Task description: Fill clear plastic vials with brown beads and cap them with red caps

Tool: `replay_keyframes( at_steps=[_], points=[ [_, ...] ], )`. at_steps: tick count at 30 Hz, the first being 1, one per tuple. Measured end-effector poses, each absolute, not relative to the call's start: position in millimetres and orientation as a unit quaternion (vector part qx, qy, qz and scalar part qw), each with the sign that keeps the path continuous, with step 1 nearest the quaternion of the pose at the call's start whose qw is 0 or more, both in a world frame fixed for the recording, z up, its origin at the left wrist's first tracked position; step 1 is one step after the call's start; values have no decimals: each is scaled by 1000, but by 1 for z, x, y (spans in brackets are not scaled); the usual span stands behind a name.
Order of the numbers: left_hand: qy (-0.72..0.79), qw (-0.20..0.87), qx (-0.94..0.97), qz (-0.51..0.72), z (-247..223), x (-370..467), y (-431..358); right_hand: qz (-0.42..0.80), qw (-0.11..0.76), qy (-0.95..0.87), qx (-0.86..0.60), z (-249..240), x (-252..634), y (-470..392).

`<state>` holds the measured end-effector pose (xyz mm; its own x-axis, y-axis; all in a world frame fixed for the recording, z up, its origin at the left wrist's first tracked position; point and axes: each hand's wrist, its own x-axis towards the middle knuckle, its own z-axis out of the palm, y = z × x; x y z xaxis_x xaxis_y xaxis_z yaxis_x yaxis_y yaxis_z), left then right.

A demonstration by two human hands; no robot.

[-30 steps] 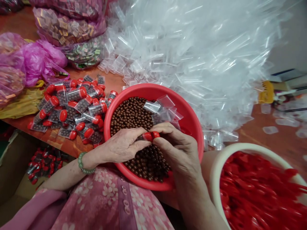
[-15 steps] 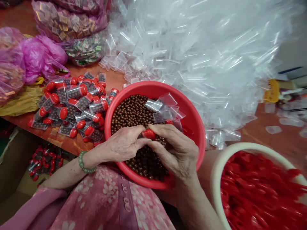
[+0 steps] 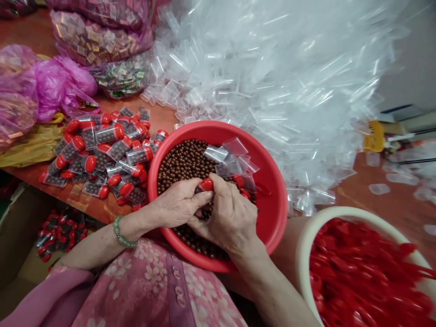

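Note:
Over a red basin (image 3: 277, 200), my left hand (image 3: 175, 202) pinches a small clear plastic container with a red cap (image 3: 205, 185). Most of its body is hidden behind my fingers. My right hand (image 3: 228, 211) is curled against the other side, its index finger on the cap and its thumb lower down. Brown chocolate balls (image 3: 184, 159) fill the basin's left part. Several clear empty tubes (image 3: 235, 159) and a few red caps (image 3: 238, 180) lie on the right of them.
Left of the basin is a heap of filled red-capped containers (image 3: 102, 150); more lie in a cardboard box (image 3: 20, 236) below. Clear tubes (image 3: 272, 81) are piled behind. A cream bucket (image 3: 303, 254) holds red caps (image 3: 368, 272). Pink bags (image 3: 64, 81) stand back left.
My right hand has shifted left and lower, its fingers folding closer round the container. The red cap has tilted more upright and moved slightly left. My left hand stays nearly in place.

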<state>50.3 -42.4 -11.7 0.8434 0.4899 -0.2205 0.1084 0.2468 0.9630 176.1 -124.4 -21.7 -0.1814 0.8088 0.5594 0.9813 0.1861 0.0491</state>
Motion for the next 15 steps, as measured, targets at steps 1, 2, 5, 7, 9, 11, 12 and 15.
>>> replay_keyframes(
  at_steps=[1,2,5,7,9,11,12,15],
  points=[
    [252,751,597,125,-10,51,-43,-210,211,-739,-604,-22,176,-124],
    [256,749,598,126,-9,51,-43,-215,213,-738,-603,-22,177,-124],
    [259,754,590,127,-6,53,-44,-226,222,-734,-601,-23,179,-122],
    [258,778,558,128,-6,54,-45,-220,227,-737,-598,-22,181,-121],
    [258,814,503,136,-6,56,-46,-205,233,-747,-588,-21,183,-120],
    [265,847,439,142,-7,58,-47,-204,240,-757,-573,-19,184,-119],
    [272,856,416,140,-7,59,-48,-210,242,-763,-561,-18,184,-118],
    [303,855,404,116,-7,63,-51,-233,249,-774,-533,-17,184,-117]
  ],
)
